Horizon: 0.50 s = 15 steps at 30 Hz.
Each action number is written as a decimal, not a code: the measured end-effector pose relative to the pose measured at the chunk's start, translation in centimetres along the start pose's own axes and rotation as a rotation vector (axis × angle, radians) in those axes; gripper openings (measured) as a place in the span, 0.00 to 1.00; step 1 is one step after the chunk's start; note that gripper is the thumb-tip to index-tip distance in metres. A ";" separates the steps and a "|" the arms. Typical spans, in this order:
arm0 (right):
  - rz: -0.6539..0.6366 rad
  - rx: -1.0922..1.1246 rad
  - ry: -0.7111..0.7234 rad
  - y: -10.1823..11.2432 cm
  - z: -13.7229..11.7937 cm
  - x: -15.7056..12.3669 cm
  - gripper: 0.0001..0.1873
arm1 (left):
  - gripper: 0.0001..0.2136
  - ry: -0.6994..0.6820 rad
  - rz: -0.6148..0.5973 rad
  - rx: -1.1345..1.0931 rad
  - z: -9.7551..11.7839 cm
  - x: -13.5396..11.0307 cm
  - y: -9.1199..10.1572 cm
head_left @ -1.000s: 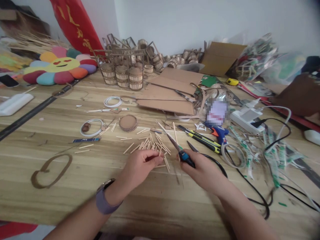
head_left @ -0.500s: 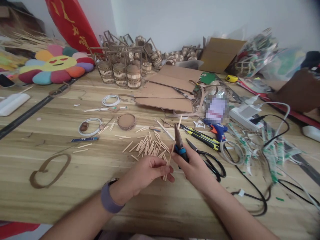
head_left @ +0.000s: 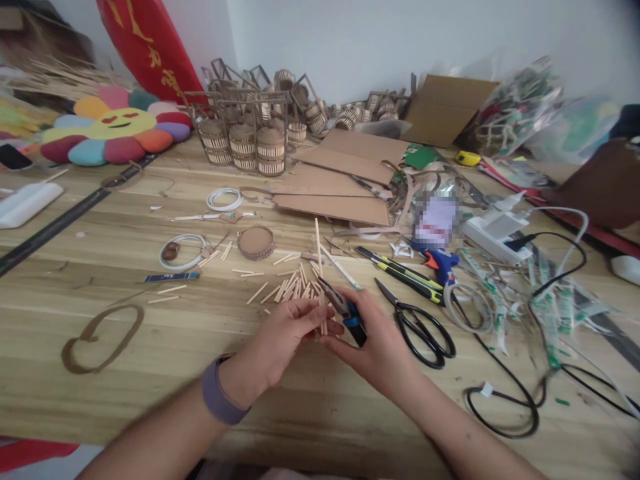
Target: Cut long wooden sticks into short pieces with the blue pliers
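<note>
Between the thumb and fingers of my left hand (head_left: 287, 337) is a thin wooden stick (head_left: 318, 243), held nearly upright, with a shorter piece beside its lower end. My right hand (head_left: 375, 333) grips pliers (head_left: 353, 323) with dark jaws and blue-and-black handles. The jaws lie against or around the stick just above my left fingertips; I cannot tell whether they press on it. Behind my left hand lies a pile of short cut sticks (head_left: 293, 287), partly hidden by the fingers. A round brown disc with a woven rim (head_left: 256, 243) rests beyond the pile.
Black scissors (head_left: 425, 327), a yellow-and-black utility knife (head_left: 400, 275), a tape roll (head_left: 469, 308) and a blue glue gun (head_left: 440, 262) lie to the right, near cables and a power strip (head_left: 497, 233). Cardboard sheets (head_left: 335, 180) and small slatted barrels in frames (head_left: 244, 147) stand farther back.
The pliers have swung left and tilted, their jaws moving onto the stick. The stick now stands more upright, farther left. The camera view has shifted slightly.
</note>
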State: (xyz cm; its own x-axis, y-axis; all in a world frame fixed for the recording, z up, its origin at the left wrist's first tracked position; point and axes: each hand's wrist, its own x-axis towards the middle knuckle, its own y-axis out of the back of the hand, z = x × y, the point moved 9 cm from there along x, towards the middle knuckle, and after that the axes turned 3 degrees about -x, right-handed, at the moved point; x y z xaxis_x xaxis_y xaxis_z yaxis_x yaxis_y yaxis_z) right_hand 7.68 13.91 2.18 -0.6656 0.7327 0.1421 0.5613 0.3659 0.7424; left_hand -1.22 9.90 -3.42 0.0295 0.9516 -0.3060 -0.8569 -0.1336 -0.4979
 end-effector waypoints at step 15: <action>-0.172 0.520 -0.281 -1.5 2.2 -0.2 0.19 | 0.13 -0.158 0.196 -0.008 2.3 -0.8 1.6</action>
State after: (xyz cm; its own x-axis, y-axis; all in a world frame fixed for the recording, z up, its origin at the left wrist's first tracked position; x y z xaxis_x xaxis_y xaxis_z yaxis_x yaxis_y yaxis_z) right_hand 8.05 14.47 -0.38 -0.6528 0.7354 -0.1816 0.6707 0.6726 0.3128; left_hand -3.78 9.56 -2.08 -0.2180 0.9389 -0.2665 -0.8344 -0.3209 -0.4480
